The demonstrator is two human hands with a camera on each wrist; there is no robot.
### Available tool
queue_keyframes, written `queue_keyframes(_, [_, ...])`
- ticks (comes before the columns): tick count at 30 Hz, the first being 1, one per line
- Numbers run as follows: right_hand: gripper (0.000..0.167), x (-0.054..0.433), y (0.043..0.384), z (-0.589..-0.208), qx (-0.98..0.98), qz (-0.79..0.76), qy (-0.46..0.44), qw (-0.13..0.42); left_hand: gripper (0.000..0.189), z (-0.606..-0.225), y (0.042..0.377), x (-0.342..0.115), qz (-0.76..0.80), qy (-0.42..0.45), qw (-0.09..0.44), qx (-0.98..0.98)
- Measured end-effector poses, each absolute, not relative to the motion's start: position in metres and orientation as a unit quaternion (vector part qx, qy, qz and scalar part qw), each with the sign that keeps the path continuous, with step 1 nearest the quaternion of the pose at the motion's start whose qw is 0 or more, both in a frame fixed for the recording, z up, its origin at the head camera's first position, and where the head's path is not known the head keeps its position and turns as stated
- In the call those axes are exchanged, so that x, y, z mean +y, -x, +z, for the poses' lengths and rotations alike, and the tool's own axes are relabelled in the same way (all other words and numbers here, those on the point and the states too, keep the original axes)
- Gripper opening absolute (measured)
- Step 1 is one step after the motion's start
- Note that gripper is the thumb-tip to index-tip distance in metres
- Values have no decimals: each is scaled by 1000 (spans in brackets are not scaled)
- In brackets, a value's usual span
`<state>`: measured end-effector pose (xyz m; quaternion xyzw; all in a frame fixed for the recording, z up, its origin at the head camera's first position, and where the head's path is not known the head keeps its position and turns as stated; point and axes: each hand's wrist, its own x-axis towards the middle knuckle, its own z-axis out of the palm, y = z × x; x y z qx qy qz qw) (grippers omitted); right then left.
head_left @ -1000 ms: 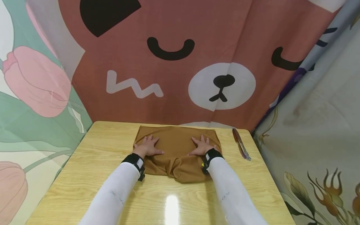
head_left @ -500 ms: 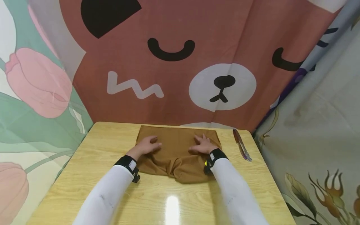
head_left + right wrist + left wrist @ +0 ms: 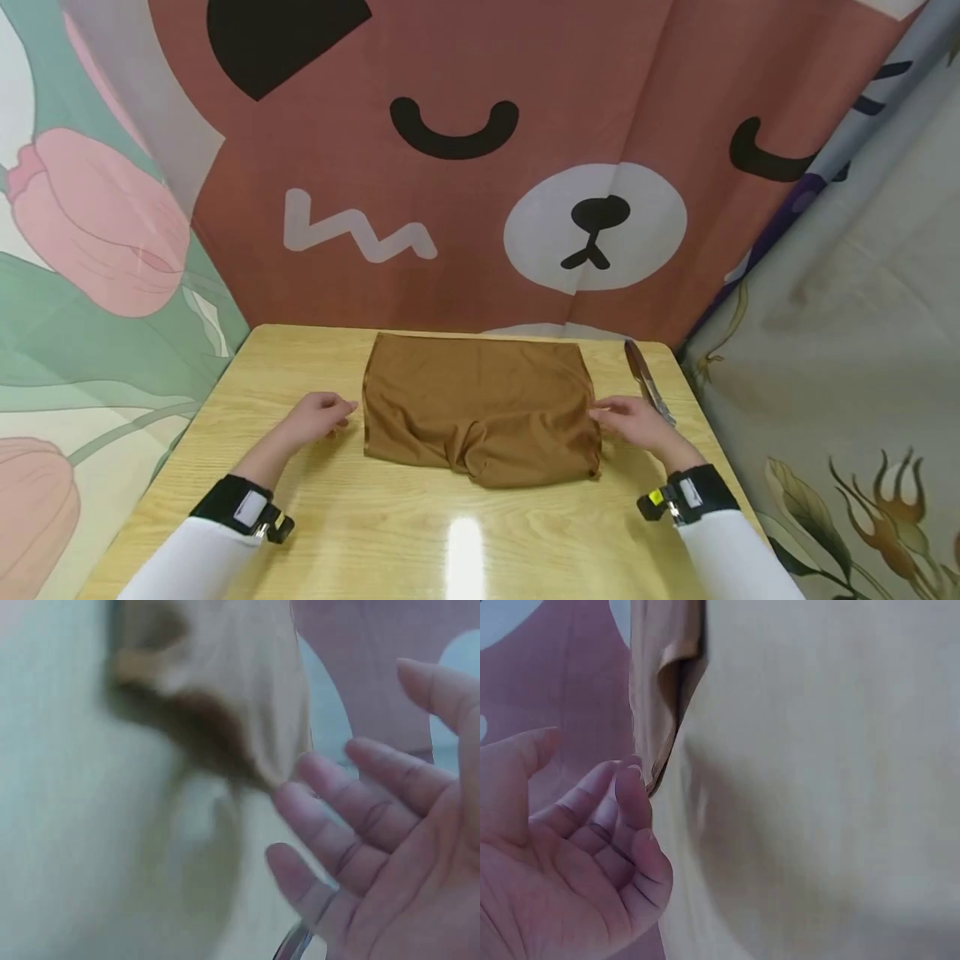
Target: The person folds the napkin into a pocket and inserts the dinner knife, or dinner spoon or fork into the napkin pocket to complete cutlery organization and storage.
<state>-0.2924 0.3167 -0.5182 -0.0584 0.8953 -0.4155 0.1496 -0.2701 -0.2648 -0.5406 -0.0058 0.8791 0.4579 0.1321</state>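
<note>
my sleeves (image 3: 197,557) cropped, table (image 3: 375,542) cut at near edge, tool (image 3: 640,370) by far right corner partly behind my right hand (image 3: 637,422)

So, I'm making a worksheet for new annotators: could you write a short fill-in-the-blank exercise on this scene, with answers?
1. The left hand and right hand are on opposite ____ of the creased brown rectangular fabric.
2. The slim brown-and-silver object lies nearer the ____ hand.
3. Near or far, the fabric's more wrinkled half is the ____ one.
4. The wide wrist straps by the white cloth sleeves are coloured ____.

Missing words: sides; right; near; black.
</note>
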Motion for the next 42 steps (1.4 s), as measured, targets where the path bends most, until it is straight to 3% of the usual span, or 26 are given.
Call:
queue_keyframes(6, [40,335,257,-532,903,-388,-21,184,39,-549,231,-254,448,5,163,879])
queue_keyframes(12, [35,328,240,-546,906,-378,-43,185,53,-563,215,-235,451,-58,179,872])
queue_keyframes(18, [35,311,239,-547,900,-394,-28,184,26,-571,216,-229,450,-110,132,877])
queue_keyframes(23, [20,307,240,-550,902,-399,-15,167,10,-576,214,-223,436,-97,84,891])
queue_keyframes(42, [26,317,258,-533,834,-542,-76,73,19,-549,224,-226,564,-37,-1,825])
